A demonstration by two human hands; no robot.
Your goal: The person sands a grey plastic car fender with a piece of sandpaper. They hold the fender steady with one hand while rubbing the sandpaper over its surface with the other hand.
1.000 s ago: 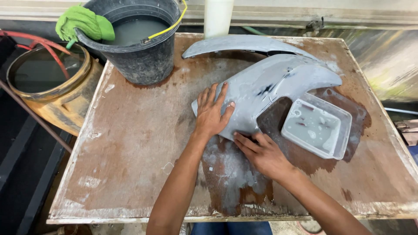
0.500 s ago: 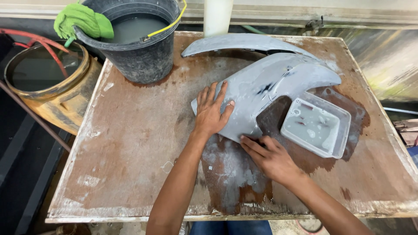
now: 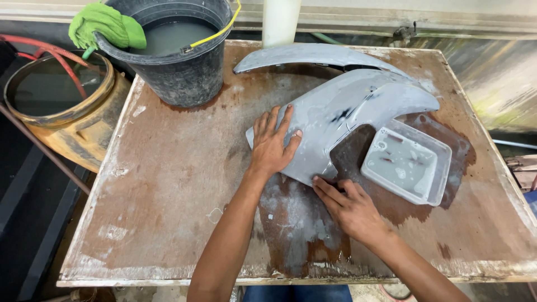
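Right hand (image 3: 351,208) nearest, fingers together and stretched flat, fingertips pressed on the lower edge of the grey body panel (image 3: 341,120), close to where that edge meets the wet board; something thin possibly under the fingers, cannot tell

Left hand (image 3: 272,142) a little farther, palm down, fingers spread apart, lying flat on the left end of the same panel, thumb pointing right across its dull surface

Grey body panel: curved, matt, sanded-looking plastic or fibreglass, dark streaks near its middle, tapering to a rounded point at the right; lying on the wooden table (image 3: 173,184), roughly at centre and toward the far right

Table top: worn plywood, brown, blotched with pale chalky residue, dark and wet under and in front of the panel, milky grey slurry pooled between the two forearms

Just right of the panel, touching or nearly touching it: square clear plastic tub (image 3: 406,162), shallow, holding cloudy water

Behind the panel: second grey piece (image 3: 316,55), long, narrow, arched like a blade

Far left corner: black bucket (image 3: 173,50), rough and stained, full of murky water, yellow handle, green cloth (image 3: 106,25) draped over its rim

Off the table at far left: yellowish round drum (image 3: 64,112), open top, red hose (image 3: 56,53) crossing it
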